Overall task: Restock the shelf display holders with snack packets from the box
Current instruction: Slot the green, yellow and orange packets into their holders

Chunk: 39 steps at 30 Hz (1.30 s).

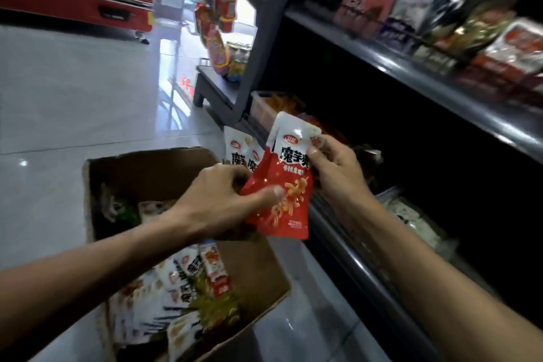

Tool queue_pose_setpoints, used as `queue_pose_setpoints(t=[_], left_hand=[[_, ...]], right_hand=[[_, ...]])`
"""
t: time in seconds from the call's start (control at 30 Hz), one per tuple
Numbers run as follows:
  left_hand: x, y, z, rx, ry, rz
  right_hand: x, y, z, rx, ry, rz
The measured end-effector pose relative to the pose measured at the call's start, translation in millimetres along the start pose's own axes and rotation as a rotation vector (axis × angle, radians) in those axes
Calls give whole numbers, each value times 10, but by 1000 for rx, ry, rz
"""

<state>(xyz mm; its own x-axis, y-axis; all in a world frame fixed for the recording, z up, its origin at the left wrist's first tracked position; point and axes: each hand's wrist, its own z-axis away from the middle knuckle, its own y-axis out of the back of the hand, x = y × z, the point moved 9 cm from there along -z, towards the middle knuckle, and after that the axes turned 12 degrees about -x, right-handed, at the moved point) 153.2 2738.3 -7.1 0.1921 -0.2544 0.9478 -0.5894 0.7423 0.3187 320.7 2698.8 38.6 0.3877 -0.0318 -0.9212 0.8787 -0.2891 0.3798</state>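
A small stack of red-and-white snack packets [286,185] is held upright between the cardboard box [264,261] and the dark lower shelf [346,247], probably to square it up before loading. The left hand [223,203] has its grip pinching the lower edge while the right hand [335,167] pinches the top, steadying it; clear display holders [264,109] wait just behind.

A: Daylight comes from the upper middle and glares off the pale floor [73,103].
B: The shelf [411,73] bays on the right sit in deep shadow.
A: Upper goods are soft and blurred, and straight lines bow near the edges.
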Motion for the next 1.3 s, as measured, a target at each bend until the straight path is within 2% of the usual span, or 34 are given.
queue_pose_setpoints(t=[0.1, 0.2, 0.3, 0.4, 0.5, 0.67, 0.8, 1.1, 1.3], left_hand=[[245, -295, -223, -121, -38, -14], [463, -493, -421, -247, -52, 73], [739, -651, -542, -381, -87, 27], [1023, -747, -580, -447, -116, -18], [1278, -872, -545, -506, -138, 4], [1615, -1092, -495, -493, -136, 134], [1922, -1432, -474, -523, -157, 118], [2546, -2189, -503, -617, -241, 242], [2830, -2652, -583, -626, -261, 281]], right_hand=[[-193, 397, 124, 116, 15, 27], [-340, 760, 260, 186, -8, 20], [-512, 1054, 391, 174, -6, -24], [-641, 1280, 521, 147, -27, 1], [-709, 1526, 656, 188, -49, -17], [-806, 1951, 949, 289, -33, -165], [-955, 2358, 1275, 367, 24, -156], [-1069, 3047, 1847, 427, 11, -274], [-1241, 3459, 2265, 485, 73, -182]])
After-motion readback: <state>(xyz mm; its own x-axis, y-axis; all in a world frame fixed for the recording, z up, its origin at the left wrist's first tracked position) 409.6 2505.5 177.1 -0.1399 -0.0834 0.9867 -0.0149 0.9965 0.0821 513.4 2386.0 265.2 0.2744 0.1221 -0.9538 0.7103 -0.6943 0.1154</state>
